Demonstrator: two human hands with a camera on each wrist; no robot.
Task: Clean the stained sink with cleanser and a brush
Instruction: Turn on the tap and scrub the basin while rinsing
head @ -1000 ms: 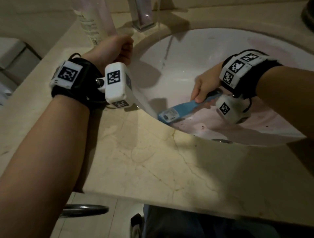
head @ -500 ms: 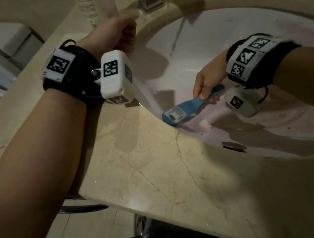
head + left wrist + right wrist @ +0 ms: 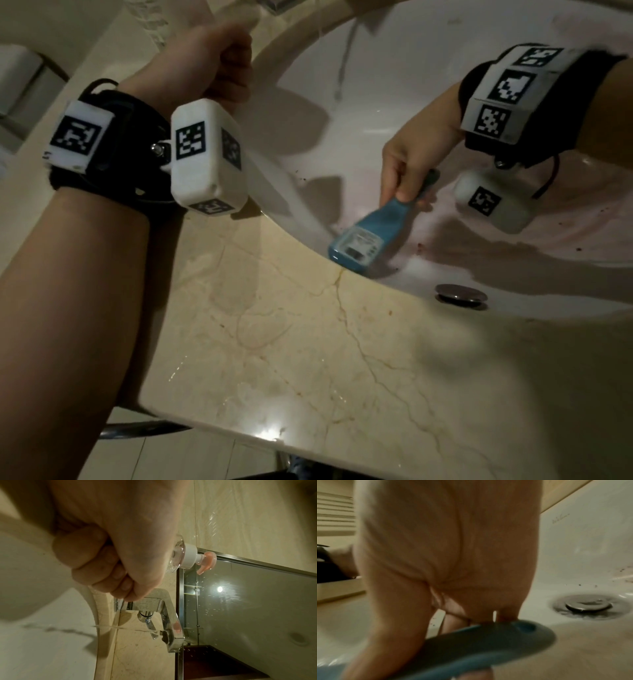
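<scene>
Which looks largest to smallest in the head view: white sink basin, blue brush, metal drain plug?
1. White sink basin
2. Blue plastic brush, held by the right hand
3. Round metal drain plug, only slightly smaller; the rim partly hides it.

Veined marble counter (image 3: 308,359) bearing pump bottle (image 3: 180,555), faucet (image 3: 164,616)

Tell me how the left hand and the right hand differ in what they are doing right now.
The left hand is curled into a fist holding nothing, up at the sink's rim near the faucet; the right hand grips the blue brush by its handle. The left hand stays outside the basin, while the right hand reaches down inside it, brush head against the stained wall. Both wear wrist-mounted cameras.
</scene>
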